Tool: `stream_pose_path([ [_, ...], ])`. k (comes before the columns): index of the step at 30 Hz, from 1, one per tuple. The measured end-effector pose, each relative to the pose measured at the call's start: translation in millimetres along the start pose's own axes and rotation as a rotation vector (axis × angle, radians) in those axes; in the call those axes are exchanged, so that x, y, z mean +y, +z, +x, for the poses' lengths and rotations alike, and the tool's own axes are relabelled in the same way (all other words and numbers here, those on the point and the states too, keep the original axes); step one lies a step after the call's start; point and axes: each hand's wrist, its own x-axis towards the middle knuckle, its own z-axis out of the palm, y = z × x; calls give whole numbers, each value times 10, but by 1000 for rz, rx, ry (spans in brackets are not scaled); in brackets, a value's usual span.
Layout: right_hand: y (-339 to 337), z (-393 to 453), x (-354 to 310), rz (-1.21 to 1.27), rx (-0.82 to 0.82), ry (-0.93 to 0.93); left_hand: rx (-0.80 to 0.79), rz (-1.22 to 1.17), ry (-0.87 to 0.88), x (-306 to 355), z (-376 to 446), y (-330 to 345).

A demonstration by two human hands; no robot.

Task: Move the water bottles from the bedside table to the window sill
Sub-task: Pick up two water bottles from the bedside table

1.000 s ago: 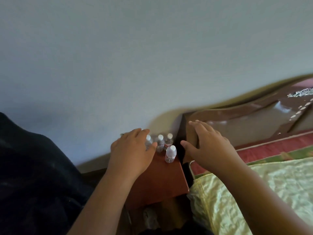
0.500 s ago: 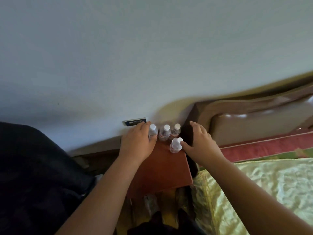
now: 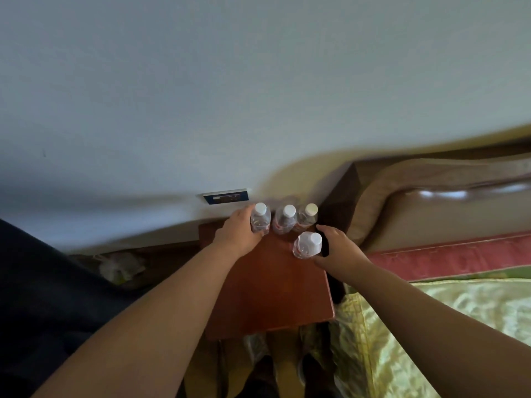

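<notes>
Several small clear water bottles with white caps stand on the reddish-brown bedside table. Three form a row at its back edge by the wall. My left hand is wrapped around the leftmost bottle of that row. The middle bottle and the right bottle stand untouched. A fourth bottle stands in front of them, and my right hand curls around its right side, thumb at its base. All bottles rest upright on the table. No window sill is in view.
A brown padded headboard and the bed with a green-yellow cover lie right of the table. A wall socket plate sits just behind the bottles. A dark fabric mass fills the left. Clutter lies on the floor below the table.
Both hands have reached further in: the left has closed around the leftmost bottle, the right has come onto the front bottle. The view has tilted down toward the table.
</notes>
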Motion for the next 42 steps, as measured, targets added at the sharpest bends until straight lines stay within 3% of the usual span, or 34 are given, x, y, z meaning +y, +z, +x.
stream_pose_path([
  [5, 162, 268, 194, 26, -22, 28, -40, -21, -13, -95, 265, 202],
  [12, 526, 548, 476, 106, 4, 36, 39, -146, -37, -251, 594, 424],
  [19, 822, 769, 608, 145, 112, 34, 47, 82, -19, -348, 863, 596],
  [22, 960, 800, 629, 52, 90, 63, 84, 11, 4, -399, 863, 721],
  [26, 1012, 773, 559, 146, 105, 22, 133, -109, -18, -405, 734, 723],
  [35, 140, 83, -207, 222, 263, -132, 277, -339, 179, 59, -378, -39],
  [42, -988, -983, -672, 358, 400, -234, 358, -461, 274, 973, -1426, -1245],
])
